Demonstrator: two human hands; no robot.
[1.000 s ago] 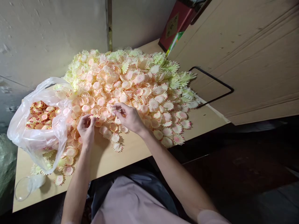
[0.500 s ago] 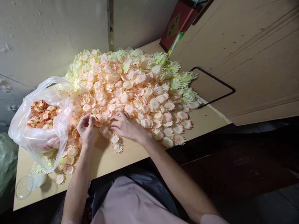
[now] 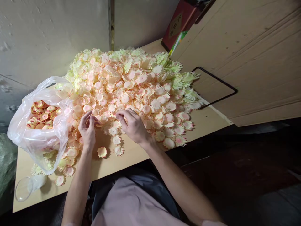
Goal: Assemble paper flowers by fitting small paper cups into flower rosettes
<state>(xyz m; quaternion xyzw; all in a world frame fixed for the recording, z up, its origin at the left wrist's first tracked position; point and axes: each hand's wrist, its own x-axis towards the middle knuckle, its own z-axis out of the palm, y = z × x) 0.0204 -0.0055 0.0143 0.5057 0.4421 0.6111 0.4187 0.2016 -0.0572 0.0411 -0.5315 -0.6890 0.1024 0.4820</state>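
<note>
A large heap of artificial flower petal discs (image 3: 131, 84), pale pink and cream with toothed red-tipped edges, covers the table. My left hand (image 3: 88, 128) hovers at the heap's front edge, its thumb and curled fingers apart with nothing visible between them. Just to its right is my right hand (image 3: 134, 125), palm down over the discs. Its thumb and forefinger meet in a pinch; whatever lies between them is too small to make out. One loose petal disc (image 3: 102, 152) rests on bare tabletop below the gap between my hands.
At left stands an open clear plastic bag (image 3: 17, 131) holding red-edged discs. A transparent cup (image 3: 23, 189) lies on its side near the table's (image 3: 131, 160) left front corner. Behind are a red box (image 3: 172, 28), a cardboard panel (image 3: 246, 62) and a black wire frame (image 3: 216, 80).
A single petal disc now lies on the tabletop between my forearms. My left fingers have parted from the disc they pinched. My right hand has shifted slightly right, its fingers drawn into a pinch.
</note>
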